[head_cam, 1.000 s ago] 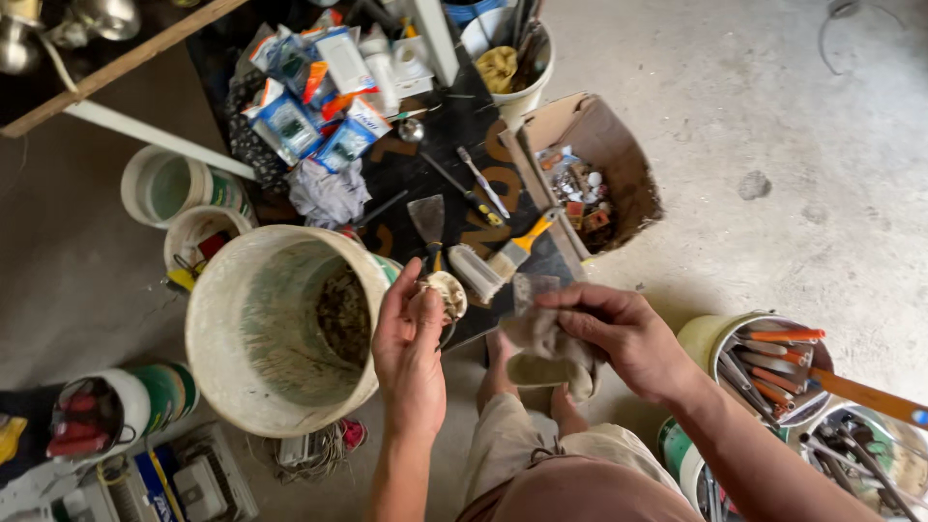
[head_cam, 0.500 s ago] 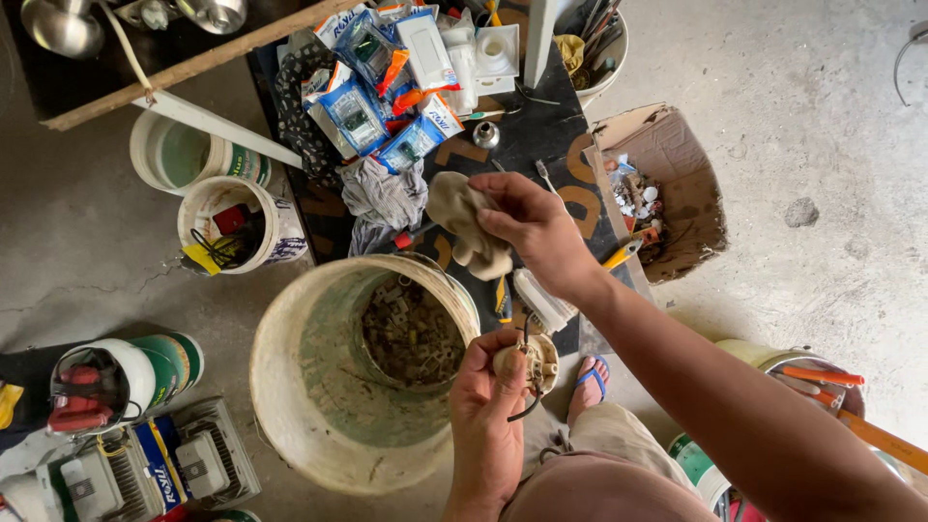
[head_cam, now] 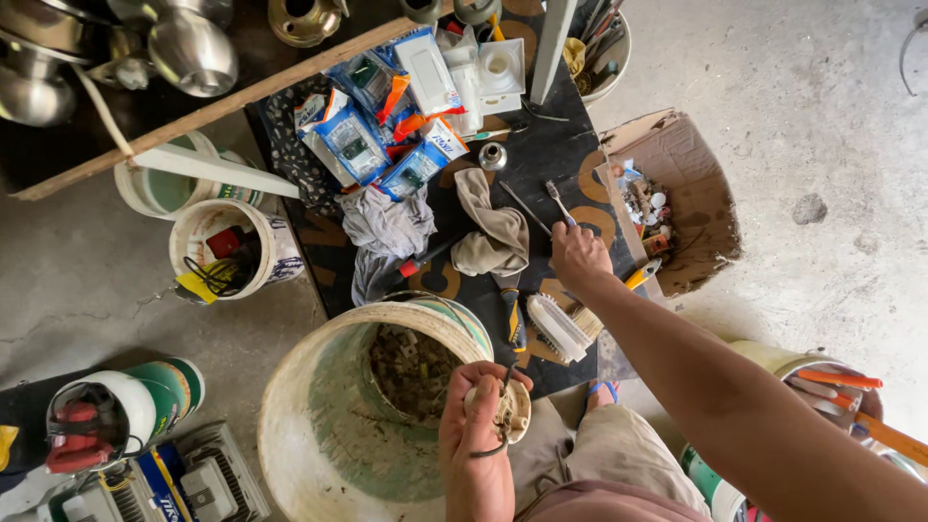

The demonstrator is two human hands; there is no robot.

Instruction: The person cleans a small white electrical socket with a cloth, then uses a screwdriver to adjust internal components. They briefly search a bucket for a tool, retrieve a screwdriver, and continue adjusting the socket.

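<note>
My left hand [head_cam: 476, 435] is closed around a round off-white fitting [head_cam: 512, 411] with a dark wire loop. It holds the fitting over the near rim of a big dirty white bucket [head_cam: 309, 425] with debris at its bottom. My right hand [head_cam: 580, 256] reaches forward over the dark patterned mat [head_cam: 541, 145]. Its fingers are curled on the handle of a small toothbrush-like brush [head_cam: 556, 196] that points away from me. A beige rag [head_cam: 493, 232] lies crumpled on the mat just left of that hand. A white scrub brush [head_cam: 556, 327] lies below my right wrist.
Blue packets of electrical parts [head_cam: 372, 145] and a grey rag [head_cam: 387, 227] cover the mat's far left. An open cardboard box [head_cam: 691, 208] of small parts stands on the right. Small buckets [head_cam: 227, 246] sit on the left, and a tub of orange-handled tools [head_cam: 826, 379] on the near right.
My right hand has let go of the beige rag, which now lies on the mat. The hand has moved right onto the small brush. The left hand still holds the fitting over the bucket.
</note>
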